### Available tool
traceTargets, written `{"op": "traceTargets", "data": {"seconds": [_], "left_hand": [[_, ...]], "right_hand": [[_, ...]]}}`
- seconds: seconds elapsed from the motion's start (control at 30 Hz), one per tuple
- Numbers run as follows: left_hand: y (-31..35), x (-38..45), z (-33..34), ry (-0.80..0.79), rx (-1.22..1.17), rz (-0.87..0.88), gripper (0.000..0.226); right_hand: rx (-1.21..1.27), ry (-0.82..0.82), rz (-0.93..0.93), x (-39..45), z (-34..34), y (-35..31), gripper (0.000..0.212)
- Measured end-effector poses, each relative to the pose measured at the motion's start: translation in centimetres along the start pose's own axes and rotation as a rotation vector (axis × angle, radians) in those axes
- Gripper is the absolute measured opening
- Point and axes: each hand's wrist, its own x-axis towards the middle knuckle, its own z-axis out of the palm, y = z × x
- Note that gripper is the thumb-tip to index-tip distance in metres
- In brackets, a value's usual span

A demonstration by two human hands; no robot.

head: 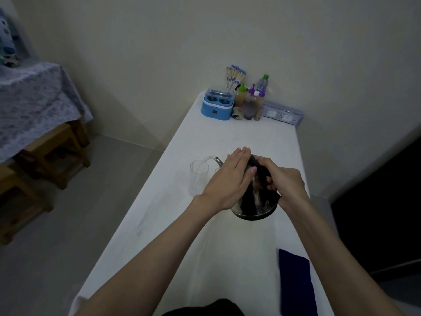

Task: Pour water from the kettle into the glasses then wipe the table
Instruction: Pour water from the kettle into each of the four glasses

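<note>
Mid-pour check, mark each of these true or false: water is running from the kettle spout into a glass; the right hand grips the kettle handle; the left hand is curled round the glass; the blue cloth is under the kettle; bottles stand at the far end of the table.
1. Water is running from the kettle spout into the glass. True.
2. The right hand grips the kettle's black handle. True.
3. The left hand is curled round the glass. False: it lies flat with straight fingers on top of the kettle, apart from the glass.
4. The blue cloth is under the kettle. False: it lies near the table's near right edge, untouched.
5. Bottles stand at the far end. True.
</note>
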Motion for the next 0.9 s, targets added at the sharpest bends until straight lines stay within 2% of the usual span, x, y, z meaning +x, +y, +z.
{"op": "traceTargets", "data": {"seconds": [0.9], "left_hand": [[-0.5,0.6,0.3,-0.002,-0.043,-0.034,0.057]], "right_hand": [[-0.068,0.004,-0.069,1.1,0.0,-0.4,0.045]]}}
